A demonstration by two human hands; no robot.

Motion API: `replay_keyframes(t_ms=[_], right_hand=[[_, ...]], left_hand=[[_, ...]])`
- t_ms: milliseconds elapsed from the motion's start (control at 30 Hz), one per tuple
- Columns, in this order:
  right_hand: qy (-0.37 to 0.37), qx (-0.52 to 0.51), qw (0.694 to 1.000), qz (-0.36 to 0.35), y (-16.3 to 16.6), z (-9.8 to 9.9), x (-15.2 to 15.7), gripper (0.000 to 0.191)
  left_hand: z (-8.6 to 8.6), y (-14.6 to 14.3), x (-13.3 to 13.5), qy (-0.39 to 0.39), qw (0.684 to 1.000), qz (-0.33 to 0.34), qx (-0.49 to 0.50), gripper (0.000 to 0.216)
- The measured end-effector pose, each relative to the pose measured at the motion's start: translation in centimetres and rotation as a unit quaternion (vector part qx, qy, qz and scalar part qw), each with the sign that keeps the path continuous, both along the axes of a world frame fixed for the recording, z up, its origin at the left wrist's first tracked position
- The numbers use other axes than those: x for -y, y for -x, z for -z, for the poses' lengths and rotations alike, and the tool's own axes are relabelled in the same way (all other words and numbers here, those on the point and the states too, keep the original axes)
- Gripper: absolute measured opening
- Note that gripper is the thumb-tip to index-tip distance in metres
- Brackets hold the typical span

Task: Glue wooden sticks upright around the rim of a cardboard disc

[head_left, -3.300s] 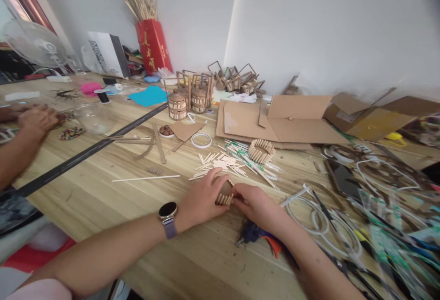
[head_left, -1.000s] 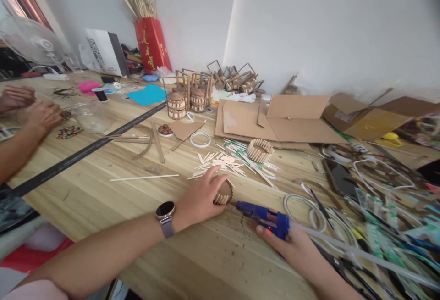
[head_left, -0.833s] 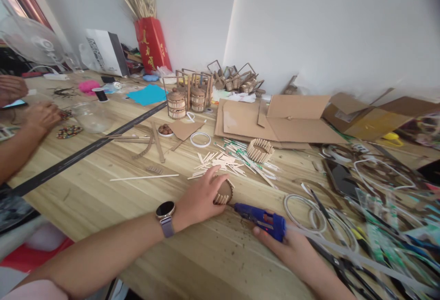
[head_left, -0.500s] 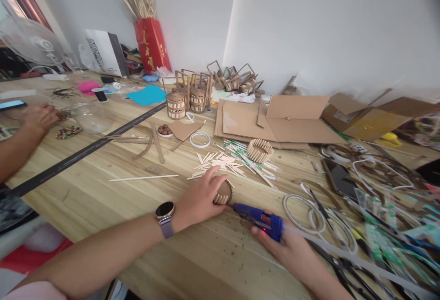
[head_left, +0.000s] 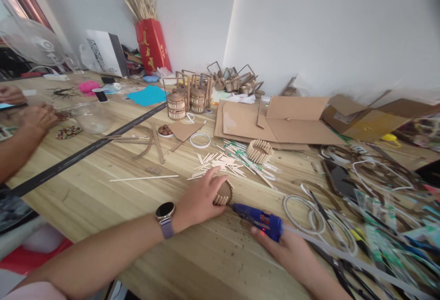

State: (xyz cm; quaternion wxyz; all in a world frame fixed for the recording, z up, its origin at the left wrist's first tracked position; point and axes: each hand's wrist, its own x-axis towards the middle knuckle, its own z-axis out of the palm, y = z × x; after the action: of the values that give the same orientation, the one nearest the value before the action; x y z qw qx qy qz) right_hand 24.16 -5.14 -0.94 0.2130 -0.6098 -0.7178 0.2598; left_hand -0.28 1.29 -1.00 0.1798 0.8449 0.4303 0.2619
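Head: glue gun (head_left: 252, 215), gold-lettered bag (head_left: 151, 45)

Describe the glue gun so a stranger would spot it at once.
From the flat cardboard near the wall, come down the table, past the loose sticks, to the right hand. That hand holds the glue gun, its tip close to the round piece in the left hand. Its blue body with a small red light sets it apart from the black scissors nearby.
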Motion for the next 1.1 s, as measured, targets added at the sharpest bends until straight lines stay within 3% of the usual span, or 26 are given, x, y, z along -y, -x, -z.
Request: replay_keyframes(t_ms=[800, 1000, 1100], right_hand=[[-0.012, -0.014, 1.0, -0.001, 0.3, -0.3, -0.1, 0.046], [0.026, -0.082, 0.996, 0.033, 0.4, -0.9, -0.2, 0.051], [0.119, -0.12, 0.985, 0.042, -0.5, -1.3, -0.2, 0.054]], left_hand=[[-0.1, -0.1, -0.1, 0.002, 1.0, -0.003, -0.014, 0.078], [-0.1, 0.0, -0.1, -0.003, 1.0, 0.006, -0.006, 0.077], [0.0, 0.0, -0.2, -0.01, 1.0, 0.011, -0.006, 0.077]])
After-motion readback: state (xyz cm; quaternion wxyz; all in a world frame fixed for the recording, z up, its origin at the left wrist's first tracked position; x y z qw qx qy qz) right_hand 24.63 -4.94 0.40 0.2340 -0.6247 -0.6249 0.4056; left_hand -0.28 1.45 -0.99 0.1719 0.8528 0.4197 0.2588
